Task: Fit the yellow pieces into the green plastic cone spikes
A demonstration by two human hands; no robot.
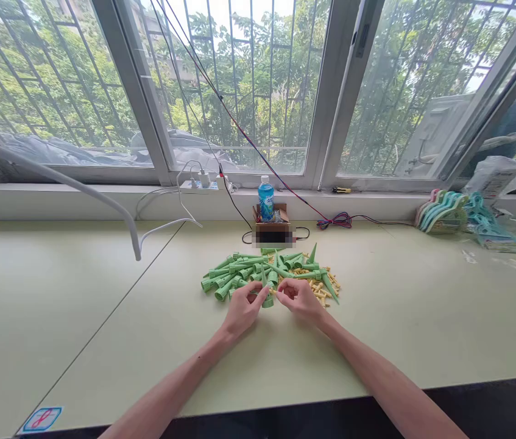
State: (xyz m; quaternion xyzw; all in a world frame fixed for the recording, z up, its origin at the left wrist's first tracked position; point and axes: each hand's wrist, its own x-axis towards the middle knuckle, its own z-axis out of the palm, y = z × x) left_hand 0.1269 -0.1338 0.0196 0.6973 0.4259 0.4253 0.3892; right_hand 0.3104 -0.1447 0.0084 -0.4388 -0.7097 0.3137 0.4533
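My left hand (246,305) is closed around a green plastic cone-shaped spike (267,301), its pointed tip up and its wider collar down. My right hand (300,297) pinches a small yellow peg (273,292), held against the side of the green spike. Whether the peg sits in a hole there is too small to tell. Just beyond both hands lies a heap of similar green spikes (239,268). Small yellow pegs (319,289) are scattered at the heap's right side, beside my right hand.
A blue-labelled bottle (265,200) stands in a small cardboard box (272,227) behind the heap. Coiled cable (335,221) lies right of it. Plastic hangers (449,210) sit at the far right. A white curved tube (102,183) reaches in from the left. A power strip (200,185) rests on the sill.
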